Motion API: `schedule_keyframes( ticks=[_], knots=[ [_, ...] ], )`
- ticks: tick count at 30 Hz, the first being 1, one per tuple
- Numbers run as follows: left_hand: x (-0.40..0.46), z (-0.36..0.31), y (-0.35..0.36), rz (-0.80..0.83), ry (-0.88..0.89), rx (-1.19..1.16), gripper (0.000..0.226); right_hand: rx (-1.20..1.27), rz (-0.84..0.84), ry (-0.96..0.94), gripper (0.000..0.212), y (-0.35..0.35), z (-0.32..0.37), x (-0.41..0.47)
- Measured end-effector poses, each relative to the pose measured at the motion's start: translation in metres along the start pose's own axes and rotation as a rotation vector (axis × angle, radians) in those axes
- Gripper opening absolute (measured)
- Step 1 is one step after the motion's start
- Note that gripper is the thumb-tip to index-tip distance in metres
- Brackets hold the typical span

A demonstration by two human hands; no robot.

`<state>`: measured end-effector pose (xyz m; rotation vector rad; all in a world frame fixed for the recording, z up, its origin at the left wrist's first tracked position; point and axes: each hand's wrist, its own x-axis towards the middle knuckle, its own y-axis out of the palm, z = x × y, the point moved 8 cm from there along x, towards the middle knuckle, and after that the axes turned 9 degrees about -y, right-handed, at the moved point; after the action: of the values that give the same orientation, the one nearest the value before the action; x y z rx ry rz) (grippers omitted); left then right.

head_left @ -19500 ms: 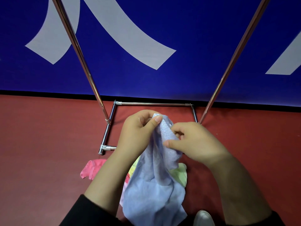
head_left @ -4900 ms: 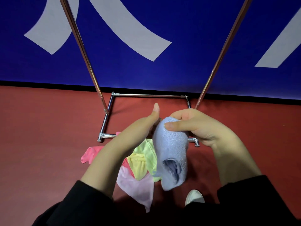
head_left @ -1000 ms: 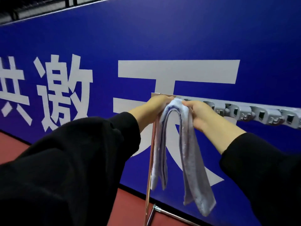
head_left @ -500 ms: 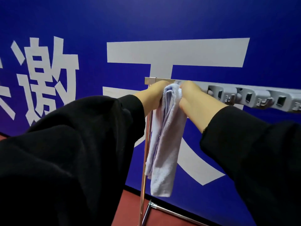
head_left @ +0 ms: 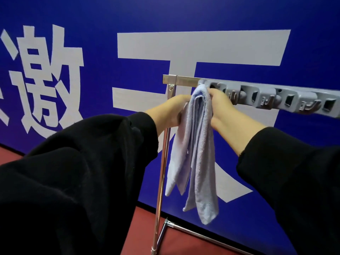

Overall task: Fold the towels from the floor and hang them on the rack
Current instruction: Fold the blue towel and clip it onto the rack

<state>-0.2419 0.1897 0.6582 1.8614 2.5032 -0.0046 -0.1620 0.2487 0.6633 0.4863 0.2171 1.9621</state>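
— Where is the towel (head_left: 195,144)?

— Up at the left end of the rack (head_left: 184,80), just below the top bar. It is pale blue, folded lengthwise, and hangs down in several layers, its lowest end near the rack's base tube (head_left: 202,234). The fold at its top sits right by the first slot of the grey hook strip (head_left: 276,97) fixed along the bar.

— Is it caught on a hook already?

— I cannot tell; the top of the cloth and the person's fingers cover that spot.

— What are the hands doing?

— Both hold the towel near its top. The left hand (head_left: 171,113) grips it from the left side, fingers curled round the cloth, and lies in front of the rack's upright pole (head_left: 161,181). The right hand (head_left: 220,105) pinches it from the right, thumb against the fabric, knuckles close to the hook strip. The two hands face each other with the folded cloth pressed between them.

— And the arms?

— Both are in black sleeves (head_left: 73,172), reaching forward and up; the left one fills much of the lower left view.

— What lies behind?

— A blue wall (head_left: 184,15) with large white characters, directly behind the rack. Below it, a strip of red floor (head_left: 141,227) shows, where the rack's base tube runs off to the right.
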Motion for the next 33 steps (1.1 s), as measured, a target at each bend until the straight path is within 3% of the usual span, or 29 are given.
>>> schedule_keyframes(
  ticks=[3,7,11,15,18,23,28,31,33],
  knots=[
    [-0.003,0.033,-0.002,0.144,-0.015,0.102,0.034,-0.164,0.192,-0.025,0.042,-0.016,-0.013,-0.025],
    [0.003,0.095,-0.007,0.304,-0.083,0.170,0.050,-0.241,0.336,0.048,0.028,-0.049,-0.056,-0.050],
    [-0.001,0.164,0.006,0.506,-0.150,0.224,0.055,-0.217,0.440,0.215,0.035,-0.068,-0.118,-0.072],
    [-0.017,0.217,0.002,0.493,-0.244,0.193,0.042,-0.200,0.439,0.373,0.047,-0.093,-0.171,-0.100],
    [-0.029,0.258,-0.003,0.501,-0.332,0.095,0.046,-0.235,0.444,0.474,0.042,-0.116,-0.203,-0.117],
    [-0.038,0.301,-0.001,0.318,-0.410,-0.134,0.018,-0.216,0.277,0.588,0.038,-0.149,-0.245,-0.134],
    [-0.037,0.316,0.008,0.260,-0.437,-0.656,0.024,0.159,-0.056,0.685,0.044,-0.160,-0.272,-0.142],
    [-0.036,0.310,0.019,0.239,-0.429,-0.776,0.023,0.295,-0.208,0.724,0.026,-0.158,-0.282,-0.143],
    [-0.032,0.316,0.016,0.141,-0.462,-0.740,0.019,0.313,-0.279,0.727,0.028,-0.158,-0.284,-0.141]
  ],
)
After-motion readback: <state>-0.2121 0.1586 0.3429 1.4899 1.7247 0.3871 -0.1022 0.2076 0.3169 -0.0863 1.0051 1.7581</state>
